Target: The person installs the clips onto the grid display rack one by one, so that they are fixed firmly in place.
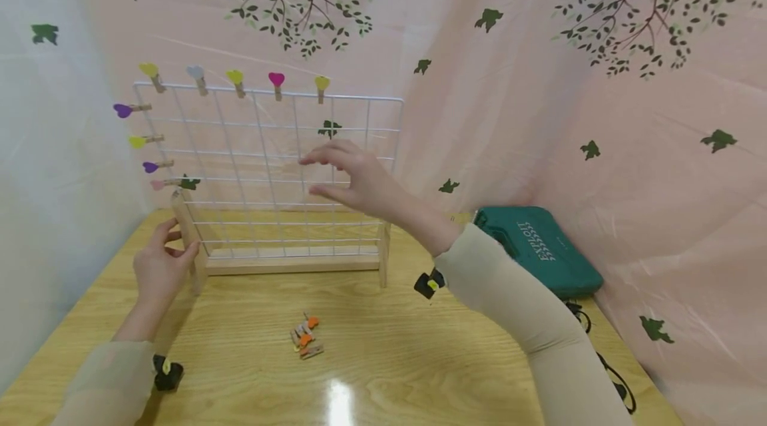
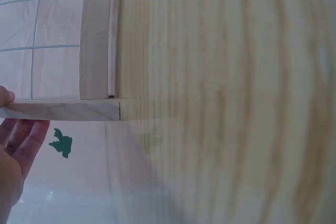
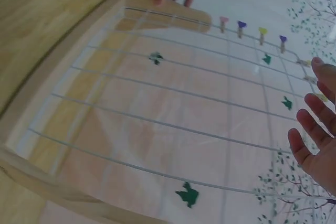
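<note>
A white wire grid [image 1: 359, 97] stands upright on a wooden base [image 1: 293, 266] with side posts. My left hand [image 1: 158, 266] grips the left wooden post [image 1: 190, 229]; in the left wrist view its thumb is on one side of the post [image 2: 68, 110] and its fingers on the other. In front of the grid my right hand [image 1: 368, 180] is raised, thumb and fingers apart, nothing between them. Heart-topped clothespins sit along the top wire, among them a pink one [image 1: 277, 80], and down the left edge, among them a purple one [image 1: 123, 110].
A small pile of clothespins [image 1: 307, 341], some with orange hearts, lies on the wooden table [image 1: 383, 359] before the grid. At the right is a green case [image 1: 539, 249] with black cables [image 1: 617, 379] near it. A pink curtain [image 1: 509, 113] hangs behind.
</note>
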`<state>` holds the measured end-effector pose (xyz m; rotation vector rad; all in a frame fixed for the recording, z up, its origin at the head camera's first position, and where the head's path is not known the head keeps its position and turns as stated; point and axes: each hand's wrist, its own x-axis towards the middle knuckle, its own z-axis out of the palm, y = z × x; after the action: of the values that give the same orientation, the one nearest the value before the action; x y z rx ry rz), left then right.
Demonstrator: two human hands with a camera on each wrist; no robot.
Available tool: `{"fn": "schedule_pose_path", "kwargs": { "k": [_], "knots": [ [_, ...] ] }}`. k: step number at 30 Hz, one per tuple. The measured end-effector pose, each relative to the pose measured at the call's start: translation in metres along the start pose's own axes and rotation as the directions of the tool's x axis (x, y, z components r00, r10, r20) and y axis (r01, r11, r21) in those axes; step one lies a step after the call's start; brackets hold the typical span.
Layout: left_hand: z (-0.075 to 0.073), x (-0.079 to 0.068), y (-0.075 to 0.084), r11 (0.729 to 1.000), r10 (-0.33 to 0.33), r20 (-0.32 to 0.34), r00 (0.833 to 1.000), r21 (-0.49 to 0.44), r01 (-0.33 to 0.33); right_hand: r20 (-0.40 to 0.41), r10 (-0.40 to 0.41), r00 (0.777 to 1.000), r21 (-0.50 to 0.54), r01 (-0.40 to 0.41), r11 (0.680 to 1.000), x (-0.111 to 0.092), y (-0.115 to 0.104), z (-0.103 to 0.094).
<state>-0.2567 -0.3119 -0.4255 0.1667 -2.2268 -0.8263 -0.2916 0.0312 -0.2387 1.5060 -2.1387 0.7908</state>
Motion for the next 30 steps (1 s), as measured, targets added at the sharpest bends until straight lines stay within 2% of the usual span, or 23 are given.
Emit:
{"fn": "schedule_pose_path", "kwargs": {
  "k": [4,8,12,15,17,19,22,28,30],
  "knots": [
    [-0.001,-0.002,-0.001,1.0,-0.006,0.003,1.0,-0.002,0.006,0.123,0.048,0.991,0.032,-0.052,0.998,-0.034,0.0,0.034],
    [0.0,-0.005,-0.003,1.0,-0.028,-0.007,1.0,0.007,0.028,0.235,0.08,0.969,0.071,-0.099,0.993,-0.067,-0.001,0.068],
    [-0.001,-0.006,-0.005,0.999,-0.026,-0.016,1.0,0.025,0.027,0.337,0.127,0.933,0.107,-0.172,0.979,-0.099,-0.002,0.102],
    [-0.001,-0.005,-0.005,1.0,-0.013,-0.007,1.0,0.027,0.013,0.416,0.158,0.895,0.113,-0.223,0.968,-0.121,-0.004,0.123],
    [0.0,-0.005,-0.005,1.0,-0.007,-0.006,1.0,0.019,0.007,0.459,0.163,0.874,0.095,-0.23,0.969,-0.133,-0.005,0.134],
    [0.001,-0.004,-0.005,1.0,0.002,-0.011,1.0,0.012,-0.001,0.495,0.159,0.855,0.065,-0.218,0.974,-0.141,-0.006,0.142],
    [0.002,-0.002,-0.005,1.0,0.011,-0.02,1.0,0.006,-0.011,0.513,0.145,0.846,0.04,-0.192,0.981,-0.148,-0.004,0.149],
    [0.003,0.0,-0.003,1.0,0.008,-0.025,1.0,0.0,-0.008,0.513,0.14,0.847,0.038,-0.186,0.982,-0.15,0.01,0.16],
    [0.003,0.0,-0.002,1.0,0.008,-0.023,1.0,0.002,-0.008,0.517,0.124,0.847,0.022,-0.158,0.987,-0.148,0.014,0.164]
  ]
}}
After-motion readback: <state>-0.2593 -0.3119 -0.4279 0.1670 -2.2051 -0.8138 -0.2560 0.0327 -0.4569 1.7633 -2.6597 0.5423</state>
